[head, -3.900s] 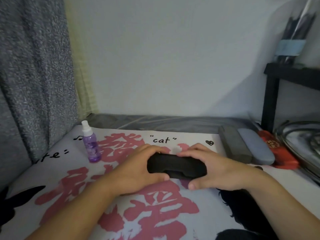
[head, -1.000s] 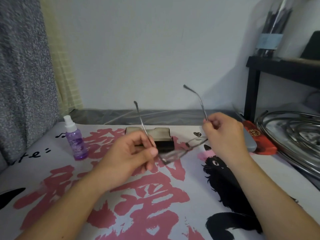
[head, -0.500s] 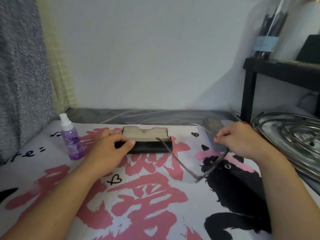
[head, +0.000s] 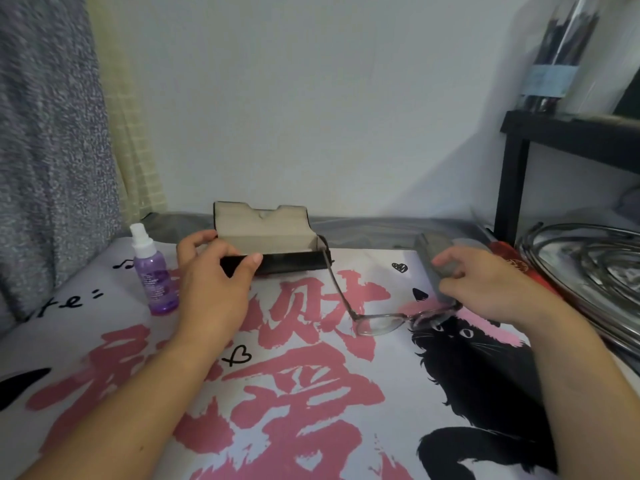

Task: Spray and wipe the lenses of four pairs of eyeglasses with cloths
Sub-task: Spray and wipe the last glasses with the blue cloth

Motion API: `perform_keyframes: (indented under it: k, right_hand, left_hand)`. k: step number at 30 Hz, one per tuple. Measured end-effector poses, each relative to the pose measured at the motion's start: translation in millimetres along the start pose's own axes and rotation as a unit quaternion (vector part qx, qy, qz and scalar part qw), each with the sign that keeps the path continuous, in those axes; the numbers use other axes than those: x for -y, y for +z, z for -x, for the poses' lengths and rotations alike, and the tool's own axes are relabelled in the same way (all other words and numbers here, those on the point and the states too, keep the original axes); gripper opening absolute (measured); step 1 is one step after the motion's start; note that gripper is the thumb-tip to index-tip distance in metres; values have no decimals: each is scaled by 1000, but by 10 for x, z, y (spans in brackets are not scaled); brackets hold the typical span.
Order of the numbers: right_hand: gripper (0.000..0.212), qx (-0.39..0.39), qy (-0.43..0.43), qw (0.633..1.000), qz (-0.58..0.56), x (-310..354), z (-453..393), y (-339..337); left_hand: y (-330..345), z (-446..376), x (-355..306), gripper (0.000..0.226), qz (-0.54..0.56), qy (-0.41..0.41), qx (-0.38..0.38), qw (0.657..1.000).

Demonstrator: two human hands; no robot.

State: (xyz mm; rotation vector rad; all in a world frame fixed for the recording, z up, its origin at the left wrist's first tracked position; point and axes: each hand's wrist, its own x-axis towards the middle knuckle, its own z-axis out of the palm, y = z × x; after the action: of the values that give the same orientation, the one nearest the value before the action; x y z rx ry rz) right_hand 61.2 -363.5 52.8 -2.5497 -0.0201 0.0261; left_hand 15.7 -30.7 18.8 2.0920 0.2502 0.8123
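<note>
1. My left hand [head: 211, 271] grips the left end of the open black case [head: 273, 242], thumb across its front edge, fingers curled round the side; the lid stands up, beige lining facing me

2. My right hand [head: 485, 285] is on the grey case [head: 433, 261] at the right, fingers curled over its near end; I'd call it a hold, though the underside is hidden

3. One pair of glasses [head: 384, 322] lies on the mat [head: 311, 393] between my hands, arms unfolded, lenses toward me; one arm runs back to the black case's right corner, the other end disappears under my right hand

4. The spray bottle [head: 154, 271] stands upright just left of my left hand, cap on, nobody touching it

5. No cloth anywhere that I can see; maybe it's in a case, can't tell

6. Progress, as I judge it: very early. One pair is out and nothing looks sprayed or wiped

7. Left to do: get the other pairs out, and this grey case looks like the next one. A bluish case sits just behind it, mostly hidden. Then find cloths, spray, and wipe all four pairs
</note>
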Motion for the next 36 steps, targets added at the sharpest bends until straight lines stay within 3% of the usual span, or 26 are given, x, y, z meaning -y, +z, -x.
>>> perform_keyframes:
  k: [3,8,14,19,22,26,28,31,33,36]
  right_hand:
    - [39,4,14,1000,-10,7,23,-13]
    - [45,-13,-18,999,-38,79,69,-23]
    - [41,-85,-69,992,-58,163,115,-36]
    - [43,-6,-8,1000,19,77,89,-25]
    - [40,-3,-4,999,40,92,81,-2]
    - [22,-92,-33,993,63,167,112,-7]
    - [13,-172,-88,981,22,356,144,-10]
    - [14,-196,-203,959,-33,899,182,30]
    - [21,-178,-227,957,31,1213,142,138]
    - [25,-137,-164,962,172,1493,102,353]
  left_hand:
    - [16,16,-19,19,0,13,-30,999]
    - [47,22,16,21,-50,48,11,998]
    - [35,0,38,21,-53,46,6,998]
    - [-7,-21,53,20,-5,75,-63,995]
    - [-17,-23,18,18,45,91,-90,991]
    - [-20,48,-93,15,89,113,-64,988]
    - [-20,73,-108,15,105,136,-42,984]
    - [5,70,-82,15,124,195,-24,973]
    - [0,87,-94,15,140,224,-13,964]
    - [-14,113,-96,16,150,239,-21,959]
